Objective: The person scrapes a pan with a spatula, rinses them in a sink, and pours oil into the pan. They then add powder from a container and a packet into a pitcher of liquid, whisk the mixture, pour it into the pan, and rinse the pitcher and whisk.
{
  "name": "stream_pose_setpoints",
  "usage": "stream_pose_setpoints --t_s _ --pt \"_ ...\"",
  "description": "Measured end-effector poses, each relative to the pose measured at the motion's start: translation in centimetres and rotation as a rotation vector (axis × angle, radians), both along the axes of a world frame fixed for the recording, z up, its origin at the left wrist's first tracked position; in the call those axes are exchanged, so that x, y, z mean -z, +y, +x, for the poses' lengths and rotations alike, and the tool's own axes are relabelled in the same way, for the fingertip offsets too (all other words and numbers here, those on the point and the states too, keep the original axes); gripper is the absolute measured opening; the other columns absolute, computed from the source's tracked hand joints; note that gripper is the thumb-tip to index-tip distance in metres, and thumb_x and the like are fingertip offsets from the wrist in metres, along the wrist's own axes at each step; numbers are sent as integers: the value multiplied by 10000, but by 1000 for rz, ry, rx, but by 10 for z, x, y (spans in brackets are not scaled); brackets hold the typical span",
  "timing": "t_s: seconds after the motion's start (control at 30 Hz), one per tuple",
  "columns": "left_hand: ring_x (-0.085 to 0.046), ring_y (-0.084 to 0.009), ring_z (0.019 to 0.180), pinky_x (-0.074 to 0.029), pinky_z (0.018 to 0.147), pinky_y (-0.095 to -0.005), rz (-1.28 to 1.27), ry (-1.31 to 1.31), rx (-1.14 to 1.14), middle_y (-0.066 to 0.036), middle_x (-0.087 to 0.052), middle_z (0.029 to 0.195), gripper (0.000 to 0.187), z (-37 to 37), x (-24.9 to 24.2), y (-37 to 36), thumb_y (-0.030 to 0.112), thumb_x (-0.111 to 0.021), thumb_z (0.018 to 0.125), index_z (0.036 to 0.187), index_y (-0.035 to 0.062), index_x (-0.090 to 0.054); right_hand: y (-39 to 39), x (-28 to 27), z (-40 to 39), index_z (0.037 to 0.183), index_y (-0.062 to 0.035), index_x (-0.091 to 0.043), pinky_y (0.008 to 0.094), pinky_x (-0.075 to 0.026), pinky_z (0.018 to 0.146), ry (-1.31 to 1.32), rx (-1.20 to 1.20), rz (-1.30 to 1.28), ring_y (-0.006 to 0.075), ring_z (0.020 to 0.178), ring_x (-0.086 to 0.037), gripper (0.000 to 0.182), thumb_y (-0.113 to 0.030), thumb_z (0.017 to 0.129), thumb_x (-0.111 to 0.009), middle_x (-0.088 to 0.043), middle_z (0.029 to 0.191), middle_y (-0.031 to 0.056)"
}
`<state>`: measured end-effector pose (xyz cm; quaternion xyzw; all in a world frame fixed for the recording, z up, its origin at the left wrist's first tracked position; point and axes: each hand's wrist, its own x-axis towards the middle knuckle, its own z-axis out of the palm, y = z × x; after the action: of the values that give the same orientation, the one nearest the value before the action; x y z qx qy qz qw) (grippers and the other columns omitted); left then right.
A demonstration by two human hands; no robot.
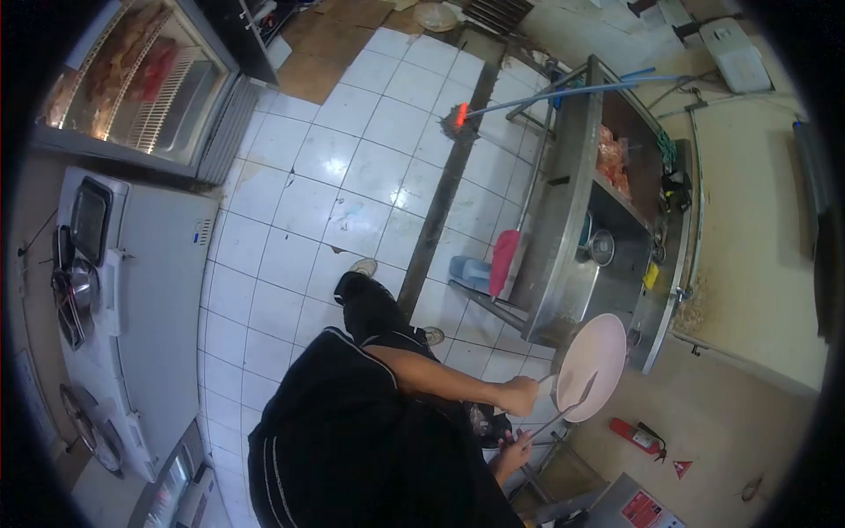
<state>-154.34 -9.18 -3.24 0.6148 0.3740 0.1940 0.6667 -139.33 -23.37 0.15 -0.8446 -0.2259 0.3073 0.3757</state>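
My left hand (519,396) is closed round the handle of a frying pan (591,356) with a pale pinkish inside. The pan is tipped up beside the front corner of a steel sink. Lower down, my right hand (512,456) grips the handle of a long, thin spatula (554,419). The spatula's far end overlaps the inside of the pan. Dark gear below my left hand is partly hidden by my arm and black clothing.
A steel sink unit (546,264) stands at the right, with packs of raw meat (612,163) in its far basin. A mop (459,119) leans against it. A white chest freezer (163,299) is on the left. A fire extinguisher (638,437) hangs on the wall.
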Motion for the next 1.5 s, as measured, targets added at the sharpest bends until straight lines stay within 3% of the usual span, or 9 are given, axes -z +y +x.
stream_pose_setpoints --t_s 0.1,0.2,0.3,0.83,0.93,1.07,1.2,1.47,1.5 --pt "-699 -405 823 -565 738 -442 24 25 19 -294 -678 859 244 -26 8 5 107 -662 665 806 -92 -681 7 -7 -49 1264 40 -490 274 -476 574 -35 60 -66 180 809 -633 641 -501 944 -614 -612 1156 146" --pt "-702 -400 810 -567 716 -439 88 13 4 -290 -678 839 234 -43 19 7 80 -682 627 793 -85 -684 11 -1 -67 1065 -11 -598 299 -483 601 -12 143 -55 181 833 -627 479 -478 961 -596 -616 942 85" --pt "-705 -377 721 -561 633 -429 123 -48 -85 -266 -665 727 188 -69 22 2 72 -682 587 710 -70 -685 16 0 -65 1283 30 -515 292 -476 627 93 76 -175 181 870 -619 635 -501 947 -609 -609 1140 141" --pt "-707 -379 763 -568 677 -414 251 -37 11 -272 -677 777 202 -74 25 11 73 -724 584 725 -69 -690 36 15 -62 1284 21 -488 254 -486 632 112 62 -113 185 882 -633 602 -469 956 -608 -605 1166 130" --pt "-702 -389 777 -567 680 -422 190 -38 21 -279 -674 806 217 -78 6 10 76 -725 611 757 -80 -684 33 9 -61 1265 21 -499 302 -476 736 154 74 -123 191 938 -621 577 -475 977 -566 -615 1167 120" --pt "-691 -407 849 -560 723 -446 64 -26 155 -302 -663 886 293 -43 7 -2 89 -709 665 880 -103 -658 21 -2 -51 1247 -47 -522 361 -375 884 260 6 -70 190 1021 -587 492 -478 1021 -453 -641 1146 98" --pt "-679 -419 897 -551 769 -453 118 90 216 -315 -656 920 377 -7 0 -13 122 -674 715 997 -123 -617 -7 17 -17 1026 -95 -593 288 -476 605 234 191 80 170 734 -651 333 -425 984 -577 -629 866 22" --pt "-676 -434 905 -541 778 -475 179 322 570 -324 -662 899 389 124 -4 -30 230 -680 759 942 -110 -635 -73 68 72 1074 17 -592 288 -535 527 75 541 133 170 694 -642 382 -347 962 -625 -624 837 92" --pt "-689 -418 785 -547 726 -469 255 361 544 -323 -658 834 390 144 1 -37 259 -663 796 894 -116 -612 -80 66 88 1042 35 -646 387 -524 635 131 518 70 273 785 -677 396 -348 947 -618 -668 816 167"
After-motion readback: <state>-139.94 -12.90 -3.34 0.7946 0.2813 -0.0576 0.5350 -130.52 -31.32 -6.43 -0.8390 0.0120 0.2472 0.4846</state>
